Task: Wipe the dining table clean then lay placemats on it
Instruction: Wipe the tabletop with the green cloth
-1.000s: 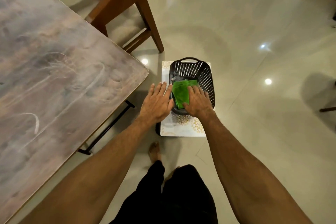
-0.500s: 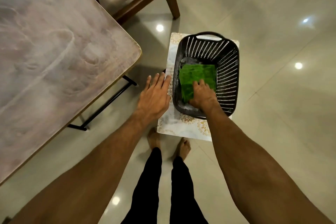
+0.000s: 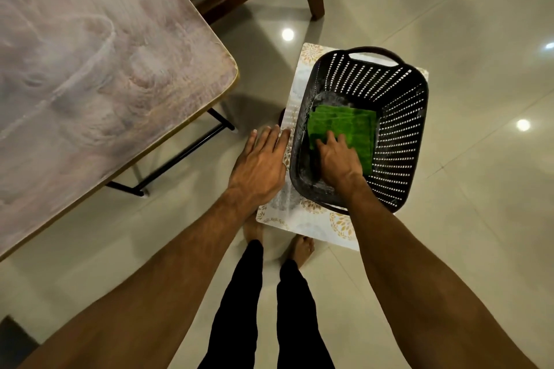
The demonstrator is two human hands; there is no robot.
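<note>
Tiled floor (image 3: 449, 24) beside the streaked dining surface (image 3: 90, 69): one black basket (image 3: 416, 129) sits on one visible patterned placemat (image 3: 299, 213), one folded green cloth (image 3: 344, 126) inside. Right hand (image 3: 338, 159) fingers lie spread on the cloth, grasp cannot be told; left hand (image 3: 257, 168) released, flat beside the basket. Cloth judged light, limp: pinch a folded edge.

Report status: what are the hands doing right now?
Left hand open beside basket. Right hand on cloth inside it. Placemat under basket, none seen on table. Nothing in the way.
</note>
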